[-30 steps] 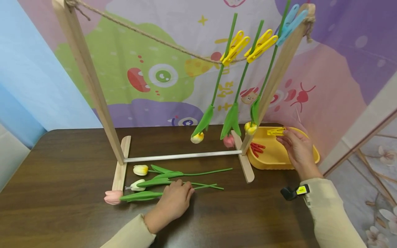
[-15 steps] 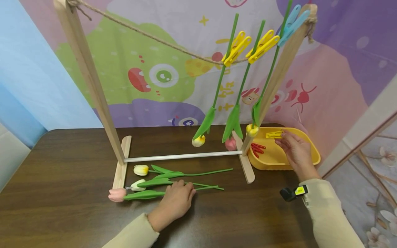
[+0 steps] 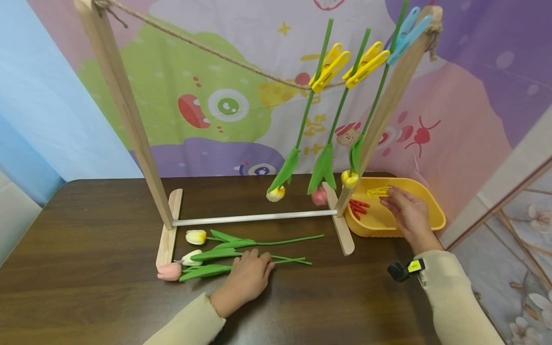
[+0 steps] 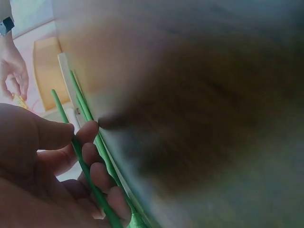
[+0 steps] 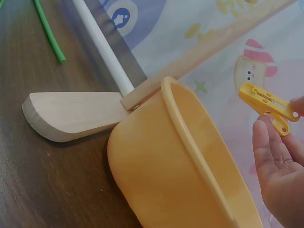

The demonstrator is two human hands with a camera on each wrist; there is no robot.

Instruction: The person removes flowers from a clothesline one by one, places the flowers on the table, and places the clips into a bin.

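My left hand (image 3: 251,274) pinches the green stem (image 4: 81,164) of a pink tulip (image 3: 169,271) between thumb and fingers, low over the table. Beside it lie a white tulip (image 3: 191,258) and a yellow-white tulip (image 3: 196,236), stems pointing right. Over the yellow basin (image 3: 390,230), my right hand (image 3: 411,214) pinches a yellow clothespin (image 5: 267,105) by its handle end. Red clothespins (image 3: 358,209) lie inside the basin. Two yellow clothespins (image 3: 329,68) and a blue one (image 3: 407,36) hold three tulips upside down along the twine (image 3: 224,56).
A wooden frame stands on the dark table (image 3: 86,258), with a left post (image 3: 129,124), a right post (image 3: 388,105) and a white crossbar (image 3: 254,218). The basin touches the frame's right foot (image 3: 343,235). A patterned cloth (image 3: 241,158) hangs behind.
My left hand has moved slightly right, drawing the pink tulip right along the table. My right hand has shifted a little left and down with the yellow clothespin.
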